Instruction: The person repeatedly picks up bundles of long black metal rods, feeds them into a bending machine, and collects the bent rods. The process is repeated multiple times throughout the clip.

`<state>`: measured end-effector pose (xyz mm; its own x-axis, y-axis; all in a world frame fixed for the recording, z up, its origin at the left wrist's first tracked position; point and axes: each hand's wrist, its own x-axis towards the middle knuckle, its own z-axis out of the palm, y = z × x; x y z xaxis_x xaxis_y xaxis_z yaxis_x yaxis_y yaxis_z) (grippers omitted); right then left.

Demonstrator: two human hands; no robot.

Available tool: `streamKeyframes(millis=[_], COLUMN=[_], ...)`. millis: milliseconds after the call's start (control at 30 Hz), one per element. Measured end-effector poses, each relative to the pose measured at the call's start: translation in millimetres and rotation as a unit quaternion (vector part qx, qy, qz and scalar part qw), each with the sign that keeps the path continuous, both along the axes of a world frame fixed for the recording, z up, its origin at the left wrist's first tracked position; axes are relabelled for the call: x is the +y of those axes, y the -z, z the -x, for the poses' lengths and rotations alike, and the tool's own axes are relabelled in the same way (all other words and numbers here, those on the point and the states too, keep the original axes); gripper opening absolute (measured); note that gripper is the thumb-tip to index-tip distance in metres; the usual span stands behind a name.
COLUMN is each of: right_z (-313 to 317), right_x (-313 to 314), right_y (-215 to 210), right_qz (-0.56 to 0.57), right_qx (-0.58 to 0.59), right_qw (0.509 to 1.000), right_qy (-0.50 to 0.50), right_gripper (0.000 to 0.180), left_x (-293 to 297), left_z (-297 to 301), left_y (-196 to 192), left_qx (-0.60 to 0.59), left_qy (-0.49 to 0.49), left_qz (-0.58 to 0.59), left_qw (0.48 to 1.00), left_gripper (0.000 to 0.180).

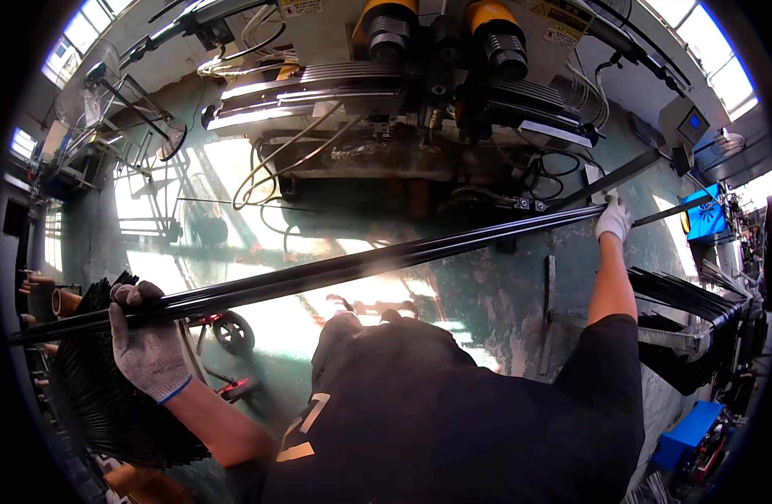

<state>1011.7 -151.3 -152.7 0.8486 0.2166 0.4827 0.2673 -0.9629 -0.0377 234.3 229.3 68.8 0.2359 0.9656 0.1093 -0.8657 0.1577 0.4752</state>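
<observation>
A bundle of long black rods (386, 258) stretches across my front, its left end lower in the picture than its right. My left hand (147, 344), in a grey knitted glove with a blue cuff edge, wraps around the rods near their left end. Far to the right, my right hand (613, 220), in a whitish glove, closes around the bundle near its other end. Whether the rods are solid or hollow I cannot tell. Beside my left hand lies a large stack of similar dark rods (109, 395).
Ahead stands a machine with two orange-and-black spindle units (389, 29) and loose cables. A small control screen (693, 123) is at the far right. More black rods (688, 298) rest on a rack by my right arm. A pedestal fan (96, 80) stands far left; a wheel (233, 333) is below the bundle.
</observation>
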Motion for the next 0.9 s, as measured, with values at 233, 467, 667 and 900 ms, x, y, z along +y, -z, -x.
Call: streamKeyframes(millis=[233,467,667,900], right_z=[246,228,199,211], right_x=[174,307,332,398], right_y=[5,-35,-51,-81], right_qz=[-0.773,-0.880,-0.902,-0.878], right_qx=[0.586,0.414,0.306,0.324], right_qw=[0.020,0.188,0.269,0.330], right_qy=[-0.242,-0.138,-0.142,-0.125], right_gripper=[0.061,0.020,0.025,0.033], left_x=[55,219,389,472], left_z=[-161,-174,-100,-140], left_y=[37,48,57,137], left_qx=[0.046,0.022,0.025,0.139], left_qy=[0.133,0.224,0.272,0.175], left_qz=[-0.023,-0.081,-0.062,0.063], left_qw=[0.990,0.971,0.960,0.973], left_gripper=[0.023,0.028,0.039,0.020])
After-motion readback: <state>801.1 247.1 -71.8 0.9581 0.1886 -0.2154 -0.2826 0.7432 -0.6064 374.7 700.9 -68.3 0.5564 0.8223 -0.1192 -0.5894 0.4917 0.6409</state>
